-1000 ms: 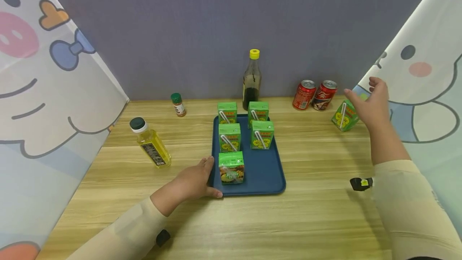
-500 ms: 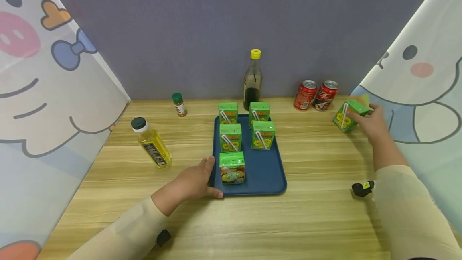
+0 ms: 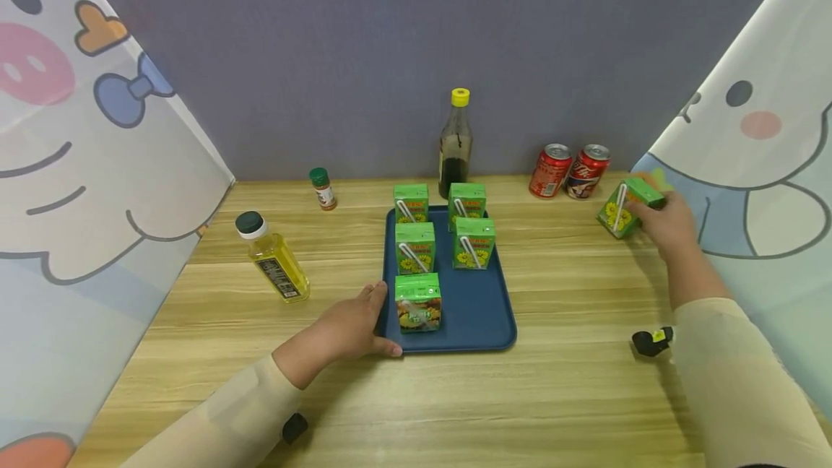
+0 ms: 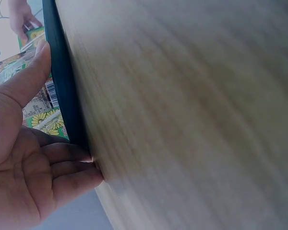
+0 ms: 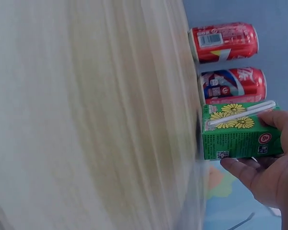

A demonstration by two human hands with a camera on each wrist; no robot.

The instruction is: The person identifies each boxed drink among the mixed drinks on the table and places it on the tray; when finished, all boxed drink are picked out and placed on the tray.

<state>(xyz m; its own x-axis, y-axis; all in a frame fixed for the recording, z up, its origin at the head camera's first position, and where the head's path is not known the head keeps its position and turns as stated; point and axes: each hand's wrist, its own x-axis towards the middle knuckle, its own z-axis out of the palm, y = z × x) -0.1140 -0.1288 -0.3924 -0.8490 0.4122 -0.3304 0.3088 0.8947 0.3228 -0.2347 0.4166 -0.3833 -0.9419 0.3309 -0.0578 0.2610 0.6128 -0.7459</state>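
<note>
At the far right of the table, my right hand (image 3: pixel 669 226) pinches a green drink carton (image 3: pixel 622 209) between thumb and fingers. In the right wrist view this carton (image 5: pixel 240 129) shows yellow flowers and a white straw; its base is at the tabletop, and I cannot tell whether it touches. My left hand (image 3: pixel 347 323) rests at the near left corner of a blue tray (image 3: pixel 477 323), fingers extended along its side and thumb at the front rim. The left wrist view shows those fingers (image 4: pixel 69 167) against the tray's edge. Several similar cartons (image 3: pixel 416 248) stand on the tray in two columns.
Two red cans (image 3: pixel 550 172) stand left of the held carton. Behind the tray is a dark sauce bottle (image 3: pixel 455 150) with a yellow cap. An oil bottle (image 3: pixel 279 262) and a small spice jar (image 3: pixel 323 190) stand at left. A grey wall (image 3: pixel 325 56) closes the back.
My right hand has come down from above the carton and taken hold of its right side. The carton has barely moved. My left hand and the tray keep their places.
</note>
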